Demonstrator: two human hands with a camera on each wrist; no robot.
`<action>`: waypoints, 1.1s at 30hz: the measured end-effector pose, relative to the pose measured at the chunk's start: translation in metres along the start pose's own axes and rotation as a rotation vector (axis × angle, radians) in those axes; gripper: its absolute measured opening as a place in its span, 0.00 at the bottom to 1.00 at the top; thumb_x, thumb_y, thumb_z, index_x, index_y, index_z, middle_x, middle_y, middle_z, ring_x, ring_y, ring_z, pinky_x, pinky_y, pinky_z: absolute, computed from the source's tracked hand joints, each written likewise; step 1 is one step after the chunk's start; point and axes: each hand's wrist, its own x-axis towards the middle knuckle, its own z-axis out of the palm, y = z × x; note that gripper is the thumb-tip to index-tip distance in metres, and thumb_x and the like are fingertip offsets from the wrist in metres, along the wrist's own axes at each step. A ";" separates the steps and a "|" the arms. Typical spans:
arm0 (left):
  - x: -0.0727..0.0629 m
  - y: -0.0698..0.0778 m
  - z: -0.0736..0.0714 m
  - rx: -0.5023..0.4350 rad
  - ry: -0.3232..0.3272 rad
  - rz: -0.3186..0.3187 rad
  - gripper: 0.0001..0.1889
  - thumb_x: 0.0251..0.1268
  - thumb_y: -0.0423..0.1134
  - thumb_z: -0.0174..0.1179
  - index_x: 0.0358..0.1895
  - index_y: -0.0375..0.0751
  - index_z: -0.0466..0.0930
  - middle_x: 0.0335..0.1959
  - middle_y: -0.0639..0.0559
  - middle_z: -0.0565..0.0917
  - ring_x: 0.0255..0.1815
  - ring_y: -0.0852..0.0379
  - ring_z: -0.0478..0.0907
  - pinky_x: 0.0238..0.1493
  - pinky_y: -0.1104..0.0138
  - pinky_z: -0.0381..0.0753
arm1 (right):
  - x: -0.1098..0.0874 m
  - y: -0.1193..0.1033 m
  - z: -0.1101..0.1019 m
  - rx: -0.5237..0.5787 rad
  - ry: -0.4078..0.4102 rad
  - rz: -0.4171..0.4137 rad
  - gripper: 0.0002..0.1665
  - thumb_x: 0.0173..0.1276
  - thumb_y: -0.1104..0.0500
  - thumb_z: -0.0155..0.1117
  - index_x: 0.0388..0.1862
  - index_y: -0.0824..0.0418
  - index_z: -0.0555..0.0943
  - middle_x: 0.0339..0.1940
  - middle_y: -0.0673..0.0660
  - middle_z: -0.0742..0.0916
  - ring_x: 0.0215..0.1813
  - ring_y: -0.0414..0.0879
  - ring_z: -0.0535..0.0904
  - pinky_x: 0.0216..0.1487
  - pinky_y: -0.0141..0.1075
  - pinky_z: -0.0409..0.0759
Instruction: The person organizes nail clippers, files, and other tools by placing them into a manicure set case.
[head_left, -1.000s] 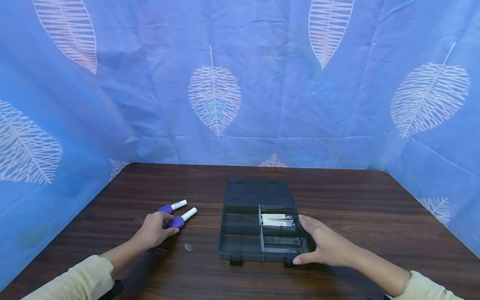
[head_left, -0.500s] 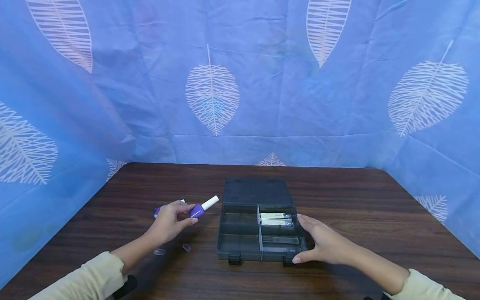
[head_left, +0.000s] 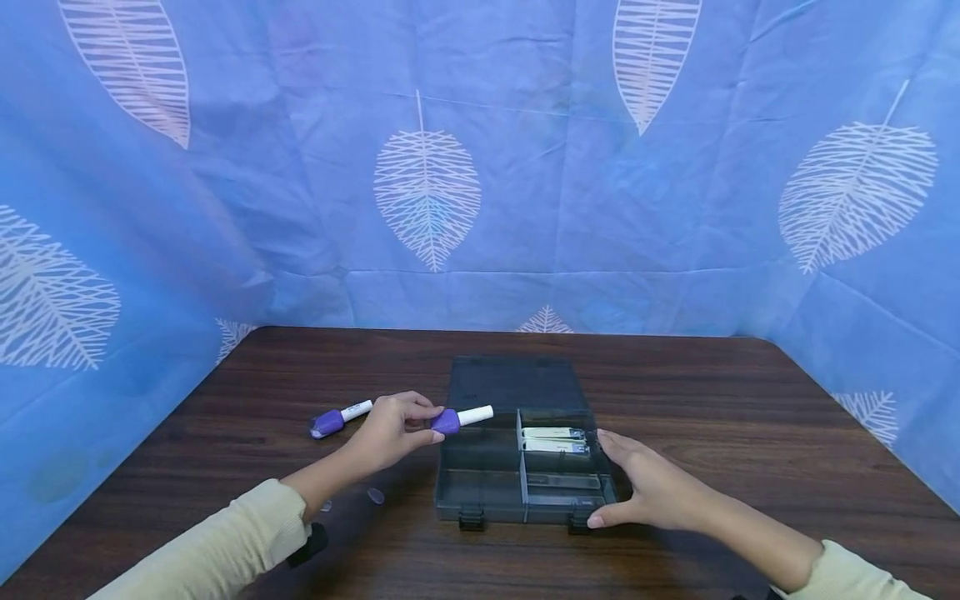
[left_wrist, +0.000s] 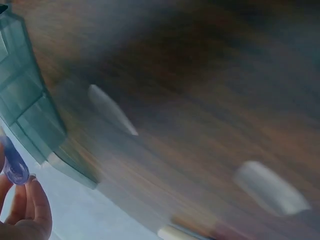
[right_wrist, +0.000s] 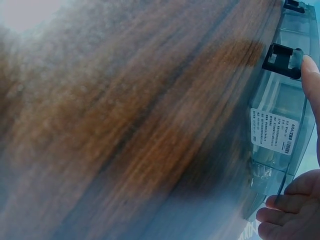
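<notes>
My left hand [head_left: 396, 429] pinches a purple nail polish bottle [head_left: 446, 422] with a white cap, held above the left rear compartment of a dark translucent compartment box [head_left: 480, 483]. The cap points right. A second purple nail polish bottle [head_left: 327, 423] lies on the table to the left. The box's lid [head_left: 513, 379] is laid back flat. At the right front corner of the box, my right hand [head_left: 652, 492] holds it, thumb at the front by a black latch [right_wrist: 282, 61] and fingers along the right side. In the left wrist view, the held bottle [left_wrist: 16, 165] shows at the left edge.
Slim pale items [head_left: 553, 439] with dark ends lie in the right rear compartment. Something clear [head_left: 562, 482] sits in the right front one. Small clear curved pieces [head_left: 376, 496] lie on the dark wooden table [head_left: 690, 400] before the left forearm. A blue leaf-patterned cloth [head_left: 517, 192] surrounds the table.
My left hand has lifted one nail polish bottle off the table and carried it right, over the box. The other bottle has come into full view. My right hand has stayed at the box.
</notes>
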 end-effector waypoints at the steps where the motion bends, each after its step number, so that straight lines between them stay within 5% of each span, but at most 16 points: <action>1: 0.003 0.001 0.002 0.007 -0.005 0.020 0.19 0.54 0.35 0.66 0.49 0.30 0.81 0.42 0.44 0.82 0.31 0.59 0.77 0.26 0.76 0.74 | 0.000 0.000 0.000 -0.003 0.002 0.003 0.66 0.46 0.29 0.66 0.67 0.77 0.58 0.68 0.75 0.65 0.67 0.70 0.62 0.59 0.62 0.66; 12: 0.031 0.016 0.018 0.193 -0.143 0.120 0.14 0.55 0.32 0.65 0.45 0.28 0.82 0.41 0.42 0.84 0.42 0.50 0.82 0.40 0.67 0.83 | -0.001 0.000 0.000 -0.016 0.008 0.018 0.66 0.45 0.29 0.66 0.67 0.77 0.58 0.68 0.74 0.65 0.67 0.71 0.61 0.60 0.62 0.65; 24: 0.043 0.017 0.027 0.324 -0.273 0.061 0.12 0.56 0.34 0.65 0.42 0.31 0.84 0.40 0.41 0.86 0.43 0.50 0.83 0.41 0.64 0.83 | 0.000 0.000 0.000 -0.029 -0.005 0.027 0.66 0.45 0.29 0.66 0.68 0.76 0.58 0.68 0.74 0.64 0.68 0.70 0.60 0.60 0.63 0.64; 33: 0.049 0.029 0.028 0.570 -0.392 0.000 0.08 0.55 0.38 0.66 0.35 0.39 0.86 0.34 0.49 0.86 0.33 0.58 0.81 0.37 0.68 0.81 | 0.000 -0.001 -0.001 -0.019 -0.017 0.026 0.66 0.46 0.30 0.66 0.68 0.76 0.57 0.68 0.74 0.64 0.68 0.71 0.60 0.60 0.63 0.64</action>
